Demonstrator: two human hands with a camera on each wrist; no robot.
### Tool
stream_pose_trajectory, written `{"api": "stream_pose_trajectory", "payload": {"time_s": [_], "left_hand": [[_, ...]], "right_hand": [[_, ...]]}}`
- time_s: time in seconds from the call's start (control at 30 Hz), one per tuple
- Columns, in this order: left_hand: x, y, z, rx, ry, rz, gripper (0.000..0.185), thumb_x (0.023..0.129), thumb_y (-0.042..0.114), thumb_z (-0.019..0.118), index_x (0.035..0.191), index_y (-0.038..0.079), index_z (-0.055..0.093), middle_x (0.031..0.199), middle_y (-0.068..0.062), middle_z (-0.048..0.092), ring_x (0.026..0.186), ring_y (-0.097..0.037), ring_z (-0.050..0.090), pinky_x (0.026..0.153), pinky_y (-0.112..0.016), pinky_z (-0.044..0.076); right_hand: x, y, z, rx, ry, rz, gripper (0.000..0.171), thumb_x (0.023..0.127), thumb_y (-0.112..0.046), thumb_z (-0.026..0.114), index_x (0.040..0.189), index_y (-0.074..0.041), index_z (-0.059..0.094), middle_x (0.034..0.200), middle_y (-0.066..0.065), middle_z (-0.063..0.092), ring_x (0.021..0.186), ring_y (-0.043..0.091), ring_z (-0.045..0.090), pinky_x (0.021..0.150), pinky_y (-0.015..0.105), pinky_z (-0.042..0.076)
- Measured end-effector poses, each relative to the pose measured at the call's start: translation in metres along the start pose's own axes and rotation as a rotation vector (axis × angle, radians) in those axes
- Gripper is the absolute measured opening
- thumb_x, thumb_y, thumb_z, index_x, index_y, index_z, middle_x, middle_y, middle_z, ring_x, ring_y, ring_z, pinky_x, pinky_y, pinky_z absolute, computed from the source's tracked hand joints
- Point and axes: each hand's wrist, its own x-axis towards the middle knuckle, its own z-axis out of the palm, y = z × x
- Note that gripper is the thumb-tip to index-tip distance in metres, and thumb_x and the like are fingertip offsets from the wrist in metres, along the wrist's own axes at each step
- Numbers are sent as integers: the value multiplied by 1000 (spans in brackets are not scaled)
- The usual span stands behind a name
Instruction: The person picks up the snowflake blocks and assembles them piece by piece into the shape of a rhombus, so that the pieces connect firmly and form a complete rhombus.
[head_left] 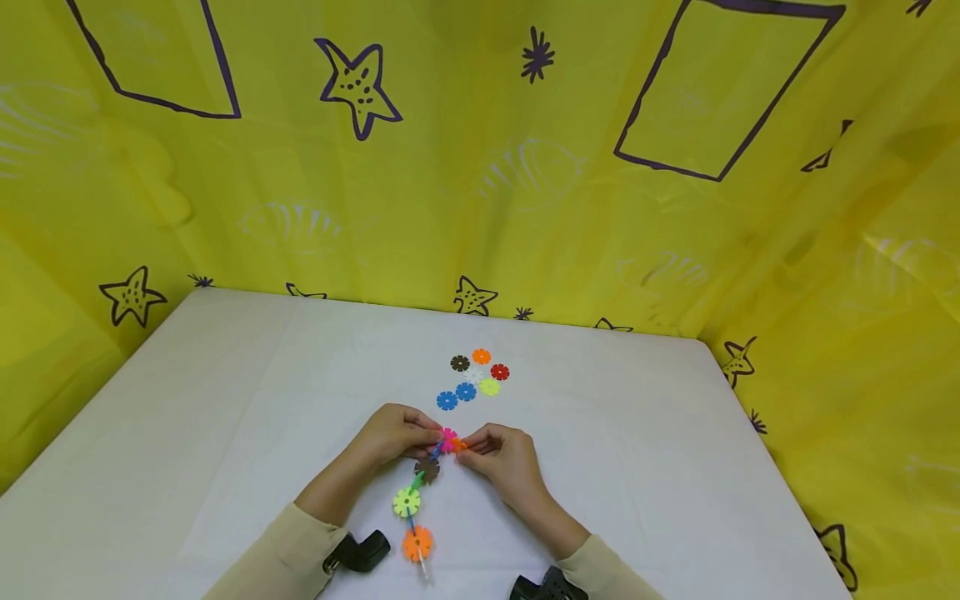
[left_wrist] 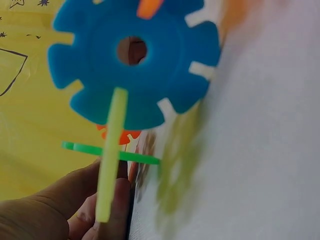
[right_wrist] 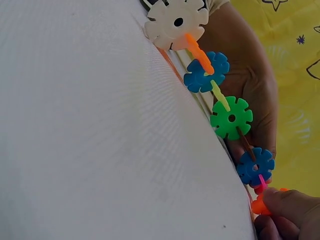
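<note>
A chain of notched plastic discs slotted edge to edge runs toward the front of the table. My left hand (head_left: 396, 435) pinches the chain's far end at the pink disc (head_left: 449, 435). Between the thumb and fingers of my right hand (head_left: 508, 460) is an orange disc (head_left: 461, 446), touching the pink one; whether they interlock I cannot tell. Down the chain follow blue, brown (head_left: 427, 470), green (right_wrist: 231, 118), yellow-green (head_left: 407, 502), blue (left_wrist: 92, 55) and orange (head_left: 417, 543) discs, with a white disc (right_wrist: 162, 25) at the near end. Fingers partly cover the pink disc.
Beyond the hands, loose discs lie flat on the white table (head_left: 622, 417): brown (head_left: 460, 363), orange (head_left: 482, 357), red (head_left: 500, 372), white, yellow-green (head_left: 490, 387) and two blue (head_left: 447, 401). A yellow patterned curtain (head_left: 450, 225) hangs along the back and sides.
</note>
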Motion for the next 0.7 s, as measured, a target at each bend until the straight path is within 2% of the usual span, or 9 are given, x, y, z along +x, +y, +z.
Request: {"api": "stream_pose_trajectory", "payload": {"time_s": [0.3,0.7], "left_hand": [[-2,0,-3,-18,-21,7,16,87,6,73,97,-6,74,81,-8,73,61,-8,64,63,-24,59],[-2,3,-3,-2,-9,-11,16,87,7,73,98,-5,75,82,-8,74,62,-9,65,63,-24,59]], "right_hand": [[1,1,-6,7,-64,6,18,76,-13,85,89,-4,76,83,7,75,70,11,69,64,19,56],[2,4,-11,20,-103,4,12,80,-10,81,90,-6,77,86,8,75,71,8,69,65,19,55]]}}
